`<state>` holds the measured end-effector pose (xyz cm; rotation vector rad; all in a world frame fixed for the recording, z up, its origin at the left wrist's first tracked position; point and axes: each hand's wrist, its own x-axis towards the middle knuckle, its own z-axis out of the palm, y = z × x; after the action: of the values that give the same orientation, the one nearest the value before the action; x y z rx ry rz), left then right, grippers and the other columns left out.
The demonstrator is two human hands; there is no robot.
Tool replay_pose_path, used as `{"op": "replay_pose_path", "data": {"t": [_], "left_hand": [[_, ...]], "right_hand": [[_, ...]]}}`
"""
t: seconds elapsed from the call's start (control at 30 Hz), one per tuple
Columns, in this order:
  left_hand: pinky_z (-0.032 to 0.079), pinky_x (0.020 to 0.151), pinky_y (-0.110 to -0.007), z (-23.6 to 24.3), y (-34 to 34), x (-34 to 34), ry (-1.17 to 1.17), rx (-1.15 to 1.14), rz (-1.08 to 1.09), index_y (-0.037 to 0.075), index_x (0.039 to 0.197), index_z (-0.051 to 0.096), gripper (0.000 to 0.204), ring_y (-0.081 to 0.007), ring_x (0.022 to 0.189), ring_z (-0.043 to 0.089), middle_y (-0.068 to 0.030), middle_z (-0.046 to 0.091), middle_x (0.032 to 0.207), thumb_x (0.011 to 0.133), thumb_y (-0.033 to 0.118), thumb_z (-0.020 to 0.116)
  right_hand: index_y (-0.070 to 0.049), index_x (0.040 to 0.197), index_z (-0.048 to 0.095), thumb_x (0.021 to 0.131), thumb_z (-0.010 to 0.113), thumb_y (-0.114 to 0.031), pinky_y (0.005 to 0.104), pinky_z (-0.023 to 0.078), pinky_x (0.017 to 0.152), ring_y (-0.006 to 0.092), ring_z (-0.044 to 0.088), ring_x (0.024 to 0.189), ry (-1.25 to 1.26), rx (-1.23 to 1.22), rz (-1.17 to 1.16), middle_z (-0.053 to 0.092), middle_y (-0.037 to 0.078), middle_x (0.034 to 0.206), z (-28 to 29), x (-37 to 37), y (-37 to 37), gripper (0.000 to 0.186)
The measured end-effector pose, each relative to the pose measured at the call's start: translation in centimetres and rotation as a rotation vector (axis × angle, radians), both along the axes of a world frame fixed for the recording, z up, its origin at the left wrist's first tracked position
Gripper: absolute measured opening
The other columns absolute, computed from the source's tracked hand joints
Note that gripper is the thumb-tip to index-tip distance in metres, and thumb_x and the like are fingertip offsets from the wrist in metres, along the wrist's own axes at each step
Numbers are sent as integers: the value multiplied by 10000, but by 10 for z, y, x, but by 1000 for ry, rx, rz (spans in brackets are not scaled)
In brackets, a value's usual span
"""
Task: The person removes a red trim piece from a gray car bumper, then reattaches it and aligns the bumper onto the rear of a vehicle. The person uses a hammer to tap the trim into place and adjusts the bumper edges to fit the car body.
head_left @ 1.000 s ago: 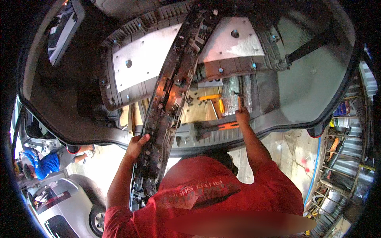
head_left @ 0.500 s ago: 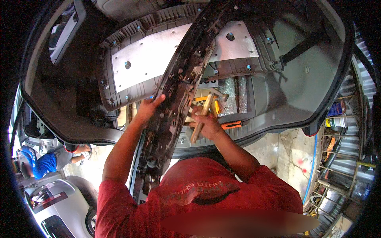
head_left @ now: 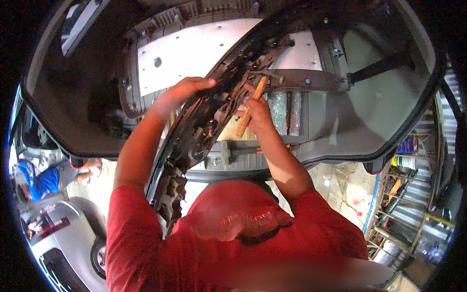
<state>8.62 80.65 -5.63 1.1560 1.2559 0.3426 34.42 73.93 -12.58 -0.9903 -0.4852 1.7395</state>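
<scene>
A long dark car bumper [head_left: 194,131], its ribbed and jagged inner side showing, slants across from beside my left arm to the far right over an open car boot. My left hand [head_left: 189,88] is closed on its left edge, fingers partly hidden from view. On the other side of the bumper, my right hand [head_left: 259,114] grips a hammer [head_left: 245,120] by its wooden handle. The hammer's metal head [head_left: 273,76] points away from me, close to the bumper's right edge. Whether the head touches the bumper, I cannot tell.
Behind the bumper lies a grey trim panel with a white sheet [head_left: 194,48]. A shiny silver sheet [head_left: 279,114] is in the boot to the right. A metal rack [head_left: 413,194] stands at far right. At left are a silver car [head_left: 73,243] and a person in blue [head_left: 41,180].
Both hands have moved farther away from me, my left one sliding up along the bumper's edge. The hammer has gone with my right hand, and the bumper has shifted and tilted more.
</scene>
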Motion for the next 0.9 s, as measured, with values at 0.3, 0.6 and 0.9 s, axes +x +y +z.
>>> {"op": "replay_pose_path", "data": {"t": [0.3, 0.6, 0.9], "left_hand": [[501, 1065, -425, 18, -259, -176, -274, -675, 297, 5, 1465, 532, 702, -249, 1231, 628, -133, 632, 1404, 981, 496, 662], [460, 1092, -463, 62, -362, -239, -201, -730, 302, -47, 1470, 501, 826, -292, 1270, 587, -188, 617, 1401, 932, 546, 706], [430, 1117, -389, -12, -418, -221, -619, -345, 856, -83, 1430, 546, 958, -253, 1238, 609, -220, 620, 1398, 1000, 757, 382]], "right_hand": [[-101, 1518, 478, 849, 565, -43, 521, 639, 822, 304, 614, 1167, -77, 73, 89, 555, 130, 1364, -17, 11, 24, 677], [-119, 1565, 391, 885, 591, -110, 625, 507, 1039, 291, 570, 1215, -236, 49, 184, 562, 131, 1363, -15, 21, 49, 710], [-51, 1532, 453, 897, 550, -46, 623, 525, 1043, 325, 565, 1177, -323, 20, 154, 566, 170, 1333, -5, 27, 67, 643]]}}
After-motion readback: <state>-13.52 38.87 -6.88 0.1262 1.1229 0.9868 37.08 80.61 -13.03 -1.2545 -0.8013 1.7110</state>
